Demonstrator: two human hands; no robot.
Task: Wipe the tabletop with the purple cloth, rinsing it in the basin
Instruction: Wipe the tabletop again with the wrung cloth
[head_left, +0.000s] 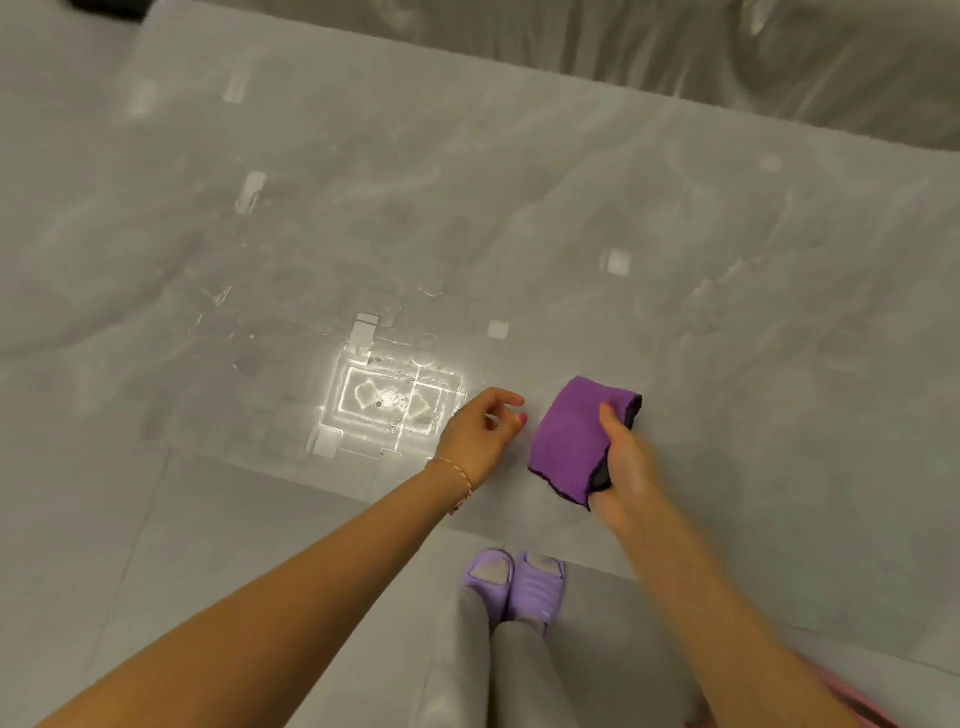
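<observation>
Holding the purple cloth (569, 441) folded, the right hand (626, 462) has fingers curled round its right edge, just above the desk (727, 312) nr the front edge. Left hand (480, 434) is beside the cloth, not touching, fingers loosely curled, grip on nothing. Purple slippers (511, 584) show below.
</observation>
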